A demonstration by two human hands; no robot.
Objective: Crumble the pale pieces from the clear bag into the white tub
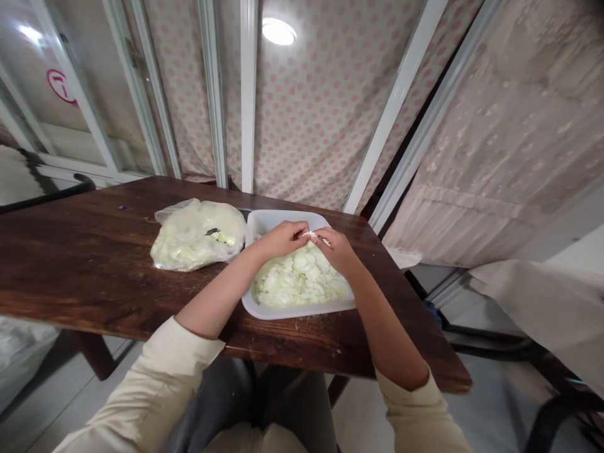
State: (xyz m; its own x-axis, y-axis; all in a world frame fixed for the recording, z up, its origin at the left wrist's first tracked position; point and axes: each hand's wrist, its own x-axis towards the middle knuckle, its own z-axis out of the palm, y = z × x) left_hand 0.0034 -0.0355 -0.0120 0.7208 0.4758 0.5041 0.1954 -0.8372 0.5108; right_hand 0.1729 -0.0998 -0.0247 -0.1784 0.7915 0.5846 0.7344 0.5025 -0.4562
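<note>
A white plastic tub (274, 311) stands near the table's front edge, holding a heap of pale green-white leafy pieces (302, 277), which look like torn cabbage. Over its far part, my left hand (285, 239) and my right hand (334, 246) meet, fingers bent and closed. Between the fingertips of both hands is a small whitish piece (309, 234). Left of the tub lies a clear plastic bag (189, 242) filled with similar pale pieces; a dark object (213, 231) shows at its opening.
The dark wooden table (117, 277) has a tiny purple bit (122, 207) at its far left. Behind it are framed glass panels and a dotted curtain (311, 113). A black metal chair frame (500, 349) stands at right, a white bag (23, 352) on the floor at left.
</note>
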